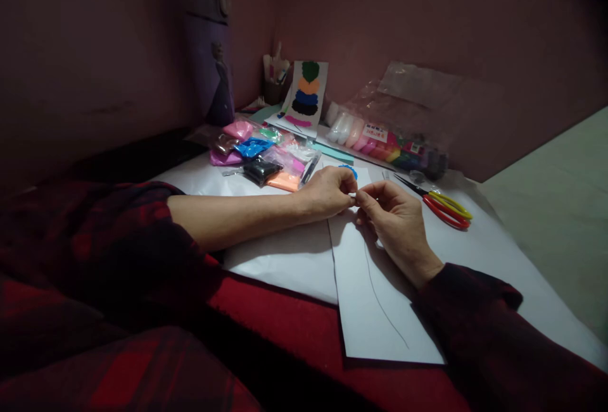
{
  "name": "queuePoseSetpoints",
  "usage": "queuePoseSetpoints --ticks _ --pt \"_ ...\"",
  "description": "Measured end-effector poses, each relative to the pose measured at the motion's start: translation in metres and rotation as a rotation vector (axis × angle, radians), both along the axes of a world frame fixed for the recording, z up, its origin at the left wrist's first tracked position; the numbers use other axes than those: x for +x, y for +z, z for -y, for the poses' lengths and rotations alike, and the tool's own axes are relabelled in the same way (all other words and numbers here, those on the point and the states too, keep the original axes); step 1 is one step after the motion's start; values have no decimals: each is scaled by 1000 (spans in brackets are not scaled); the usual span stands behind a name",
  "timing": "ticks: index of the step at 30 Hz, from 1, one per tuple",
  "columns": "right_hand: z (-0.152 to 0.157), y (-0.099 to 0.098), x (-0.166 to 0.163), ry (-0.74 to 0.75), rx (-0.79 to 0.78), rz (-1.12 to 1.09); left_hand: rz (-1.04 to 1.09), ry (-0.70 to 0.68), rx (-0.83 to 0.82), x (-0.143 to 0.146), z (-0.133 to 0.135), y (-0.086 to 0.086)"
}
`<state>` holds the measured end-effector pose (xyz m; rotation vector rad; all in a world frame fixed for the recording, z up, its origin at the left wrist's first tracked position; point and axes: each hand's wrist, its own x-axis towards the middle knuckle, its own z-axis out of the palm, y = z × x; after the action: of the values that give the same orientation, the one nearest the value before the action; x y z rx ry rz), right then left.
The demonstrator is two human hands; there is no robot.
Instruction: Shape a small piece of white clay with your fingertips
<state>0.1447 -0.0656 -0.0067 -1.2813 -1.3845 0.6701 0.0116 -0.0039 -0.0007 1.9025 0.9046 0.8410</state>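
Observation:
Over a white sheet of paper point(380, 317) my two hands meet at the fingertips. My left hand point(325, 192) comes in from the left and pinches a small white piece point(352, 195) that looks like modelling clay. My right hand point(396, 219) has its thumb and forefinger closed on the same piece from the right. Most of the piece is hidden by the fingers. Just behind them a blue clay patch point(349, 171) shows on the paper. A thin curved pencil line runs down the sheet below my hands.
Colourful clay packets point(259, 159) lie left of the paper. Scissors point(446, 209) with red and yellow handles lie at right. Behind are a bag of clay rolls point(380, 140), a card with coloured patches point(308, 92), a cup of tools point(274, 86) and a purple bottle point(209, 57).

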Motion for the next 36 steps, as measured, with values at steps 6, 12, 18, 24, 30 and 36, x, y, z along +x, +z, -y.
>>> queuePoseSetpoints --ticks 6,12,18,24,30,36 --pt "-1 -1 1 0 0 -4 -4 -1 8 -1 0 0" --pt "-1 -2 2 5 3 4 -15 3 19 -1 0 0" --pt "-1 0 1 6 -8 -1 -18 12 26 0 -1 -1" --pt "-1 0 1 11 -11 -1 -20 9 34 0 -1 -1" --pt "-1 -1 2 17 -5 1 -29 6 28 -1 0 1" --pt "-1 -1 2 16 4 12 -35 -5 42 0 -1 1"
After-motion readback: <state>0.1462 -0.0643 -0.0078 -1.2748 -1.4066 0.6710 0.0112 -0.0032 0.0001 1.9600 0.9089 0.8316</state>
